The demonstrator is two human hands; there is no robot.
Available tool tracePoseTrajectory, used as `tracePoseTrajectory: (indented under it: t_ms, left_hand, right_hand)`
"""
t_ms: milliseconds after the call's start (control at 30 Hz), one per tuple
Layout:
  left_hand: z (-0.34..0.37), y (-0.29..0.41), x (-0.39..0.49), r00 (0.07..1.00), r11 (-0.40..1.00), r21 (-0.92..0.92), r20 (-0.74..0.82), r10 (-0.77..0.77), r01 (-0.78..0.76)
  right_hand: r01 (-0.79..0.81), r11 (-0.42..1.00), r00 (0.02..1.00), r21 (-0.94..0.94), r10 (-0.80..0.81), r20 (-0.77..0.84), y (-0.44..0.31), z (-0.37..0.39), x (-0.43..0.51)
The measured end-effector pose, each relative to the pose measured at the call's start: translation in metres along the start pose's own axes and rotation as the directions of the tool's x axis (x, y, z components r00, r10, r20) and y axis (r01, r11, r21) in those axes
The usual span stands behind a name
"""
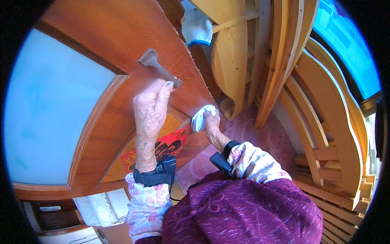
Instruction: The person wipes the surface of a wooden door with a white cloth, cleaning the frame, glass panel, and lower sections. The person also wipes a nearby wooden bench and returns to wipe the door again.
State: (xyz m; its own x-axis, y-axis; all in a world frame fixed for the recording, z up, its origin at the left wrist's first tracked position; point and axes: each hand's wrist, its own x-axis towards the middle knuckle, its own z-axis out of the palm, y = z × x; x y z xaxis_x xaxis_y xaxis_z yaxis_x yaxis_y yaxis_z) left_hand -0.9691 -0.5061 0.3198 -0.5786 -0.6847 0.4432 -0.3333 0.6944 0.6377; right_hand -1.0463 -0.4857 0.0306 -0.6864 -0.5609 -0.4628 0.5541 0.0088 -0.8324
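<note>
A wooden door (166,36) with a frosted glass pane (58,103) stands in front of me. My left hand (150,100) grips the near end of its dull metal pull handle (161,68), with the thumb over that end and the other fingers mostly hidden. Farther right, my right hand (213,122) holds a bunched white and pale blue cloth (202,117) against or very close to the door's edge. I cannot tell whether the cloth touches the wood. A red paper decoration (170,143) with dark and gold figures is on the door's lower panel.
Beyond the door edge stands curved wooden furniture (230,61), with a white glove-like item (197,26) hanging there. A slatted wooden piece (329,122) is on the right. Pinkish patterned floor (199,164) shows below. White lace fabric (94,209) lies at lower left.
</note>
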Motion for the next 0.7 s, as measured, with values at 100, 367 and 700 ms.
tracePoseTrajectory:
  t_ms: [100, 367, 700]
  left_hand:
    - [0.002, -0.003, 0.0, 1.0, 1.0, -0.015, -0.017, 0.001, -0.001]
    - [0.001, -0.002, 0.001, 0.998, 0.997, 0.06, -0.039, 0.051, -0.049]
    - [0.002, -0.003, -0.003, 0.997, 0.997, 0.072, -0.061, 0.044, -0.04]
  right_hand:
    - [0.1, 0.982, 0.981, 0.158, -0.124, 0.151, -0.059, 0.006, -0.029]
    - [0.353, 0.934, 0.746, -0.061, -0.242, 0.621, -0.15, -0.031, -0.07]
    - [0.581, 0.466, 0.804, -0.667, -0.202, 0.56, -0.174, -0.06, -0.093]
